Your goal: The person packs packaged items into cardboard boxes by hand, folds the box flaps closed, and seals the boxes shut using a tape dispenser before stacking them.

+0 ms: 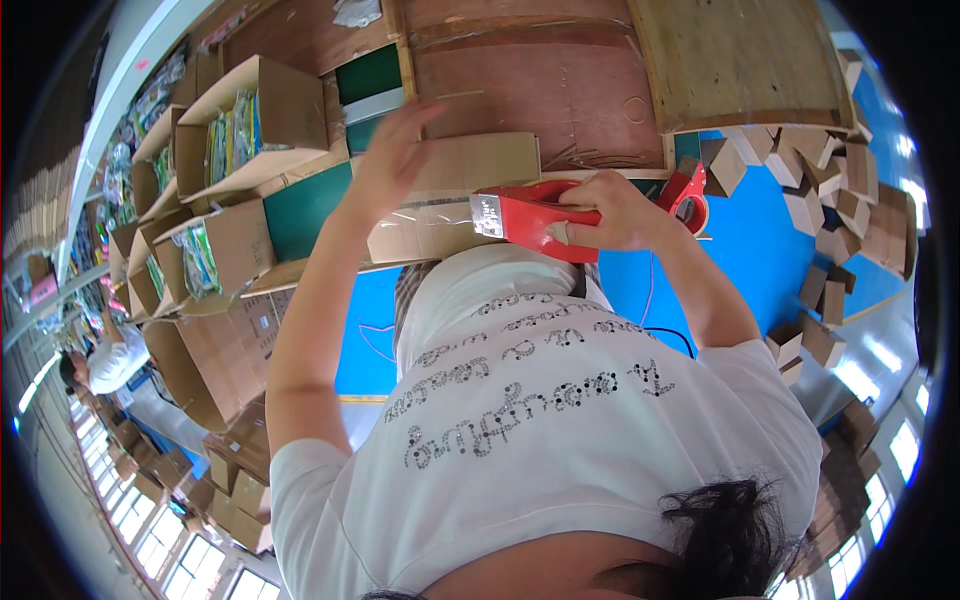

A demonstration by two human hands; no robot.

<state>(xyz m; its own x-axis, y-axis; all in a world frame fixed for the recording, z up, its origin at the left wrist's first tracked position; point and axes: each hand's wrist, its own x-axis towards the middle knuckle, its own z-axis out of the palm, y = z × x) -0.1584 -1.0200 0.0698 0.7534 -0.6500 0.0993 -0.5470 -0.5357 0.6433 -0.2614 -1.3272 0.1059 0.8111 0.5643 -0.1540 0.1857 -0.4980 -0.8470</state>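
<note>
Wooden workbench (540,70) fills the upper frame. Right hand (615,212) grips a red tape dispenser (530,218) on a carton (450,195); left hand (388,160) hovers open above it. Tape (425,213) could wrinkle or run askew if the unpressed carton shifts.

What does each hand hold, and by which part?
The right hand grips the red tape dispenser by its handle. The left hand holds nothing.

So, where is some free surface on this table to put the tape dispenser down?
The brown tabletop beyond the flat carton is mostly bare, bordered by the wooden board. Left is crowded with open boxes. The right hand holds the red tape dispenser.
</note>
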